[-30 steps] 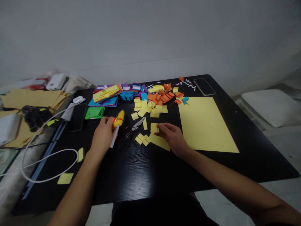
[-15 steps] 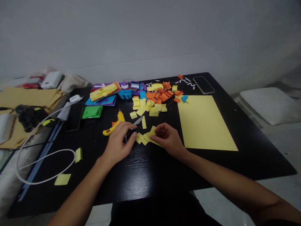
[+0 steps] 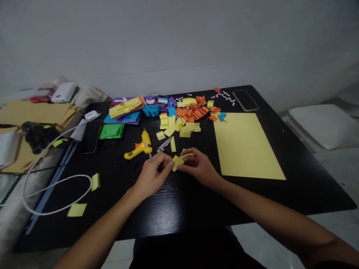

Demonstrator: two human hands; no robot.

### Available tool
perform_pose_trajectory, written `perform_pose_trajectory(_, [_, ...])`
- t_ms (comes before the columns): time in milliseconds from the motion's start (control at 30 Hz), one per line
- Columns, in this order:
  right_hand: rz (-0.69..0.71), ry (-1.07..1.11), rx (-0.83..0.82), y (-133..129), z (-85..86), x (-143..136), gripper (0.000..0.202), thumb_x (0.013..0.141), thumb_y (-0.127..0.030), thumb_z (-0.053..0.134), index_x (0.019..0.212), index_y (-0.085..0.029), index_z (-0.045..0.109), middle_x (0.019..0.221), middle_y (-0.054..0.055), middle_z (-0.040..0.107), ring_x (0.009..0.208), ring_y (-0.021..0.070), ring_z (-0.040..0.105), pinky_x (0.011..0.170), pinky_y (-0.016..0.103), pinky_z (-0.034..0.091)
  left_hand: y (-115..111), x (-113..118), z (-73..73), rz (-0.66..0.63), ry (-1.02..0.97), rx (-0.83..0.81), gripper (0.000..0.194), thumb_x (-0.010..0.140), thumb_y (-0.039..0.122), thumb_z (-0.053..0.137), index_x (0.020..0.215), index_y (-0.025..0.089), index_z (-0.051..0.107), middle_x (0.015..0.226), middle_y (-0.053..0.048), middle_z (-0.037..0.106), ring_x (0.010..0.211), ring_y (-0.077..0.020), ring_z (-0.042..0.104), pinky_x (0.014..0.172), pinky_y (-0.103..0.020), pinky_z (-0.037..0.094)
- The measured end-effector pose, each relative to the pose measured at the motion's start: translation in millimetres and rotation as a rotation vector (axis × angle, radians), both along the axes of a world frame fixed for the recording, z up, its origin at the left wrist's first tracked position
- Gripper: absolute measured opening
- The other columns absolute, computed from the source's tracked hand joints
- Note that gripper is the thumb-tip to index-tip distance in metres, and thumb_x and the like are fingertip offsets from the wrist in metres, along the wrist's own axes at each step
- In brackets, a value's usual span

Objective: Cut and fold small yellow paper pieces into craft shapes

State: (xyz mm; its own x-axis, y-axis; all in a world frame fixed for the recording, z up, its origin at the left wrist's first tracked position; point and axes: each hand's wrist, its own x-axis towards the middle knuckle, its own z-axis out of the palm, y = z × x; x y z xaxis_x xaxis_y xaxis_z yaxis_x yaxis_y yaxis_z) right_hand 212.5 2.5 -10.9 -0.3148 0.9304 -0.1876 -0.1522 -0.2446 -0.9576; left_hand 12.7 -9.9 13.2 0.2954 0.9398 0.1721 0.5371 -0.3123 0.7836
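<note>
Small yellow paper pieces are gathered between my two hands near the middle of the black table. My left hand pinches their left side between thumb and fingers. From the right, my right hand grips the same pieces, its fingers curled, with more yellow paper partly behind them. Scissors lie just beyond my left hand, mostly uncovered. Left of them rests a yellow glue gun. A narrow yellow strip lies beside the scissors.
Yellow paper bits and orange bits lie beyond my hands. A large yellow sheet and phone are on the right. At left are green paper, a white cable and brown envelopes.
My left hand has moved right to the yellow pieces and closed on them. The pieces are now bunched together between both hands. The glue gun and scissors are less covered.
</note>
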Motion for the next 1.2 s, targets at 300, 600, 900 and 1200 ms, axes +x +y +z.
perform_pose_trajectory(300, [-0.035,0.004,0.02,0.1,0.5,1.3,0.043,0.065,-0.032,0.091,0.095,-0.022,0.061,0.078,-0.002,0.072,0.074,0.0158,0.072,0.079,0.032,0.057,2.8,0.6,-2.7,0.016,-0.056,-0.14,0.027,0.093,0.038,0.064,0.076,0.017,0.06,0.065,0.003,0.052,0.061,-0.0114,0.048,0.058,-0.023,0.04])
perform_pose_trajectory(600, [-0.033,-0.002,0.052,-0.9,-1.5,-0.7,0.039,0.067,-0.036,0.09,0.093,-0.023,0.064,0.081,0.0,0.072,0.079,0.0179,0.072,0.08,0.034,0.058,1.1,1.6,-8.4,0.031,-0.1,-0.134,0.032,0.093,0.04,0.064,0.072,0.017,0.059,0.064,0.003,0.051,0.06,-0.0113,0.047,0.057,-0.023,0.039])
perform_pose_trajectory(900, [-0.073,0.005,0.099,-3.1,-0.3,-1.3,0.038,0.069,-0.031,0.089,0.097,-0.023,0.063,0.086,0.0,0.073,0.083,0.0178,0.072,0.084,0.035,0.058,3.4,-0.6,-1.8,-0.057,-0.058,-0.242,0.029,0.089,0.032,0.064,0.066,0.016,0.057,0.059,0.004,0.048,0.056,-0.0094,0.042,0.052,-0.02,0.031])
perform_pose_trajectory(1200, [-0.036,-0.005,0.1,-1.3,-4.1,-0.1,0.037,0.072,-0.033,0.088,0.098,-0.022,0.065,0.087,0.002,0.075,0.086,0.0193,0.073,0.085,0.036,0.058,2.3,-1.1,-4.8,-0.053,-0.073,-0.232,0.033,0.092,0.039,0.064,0.068,0.016,0.06,0.061,0.004,0.048,0.058,-0.0101,0.042,0.053,-0.021,0.031])
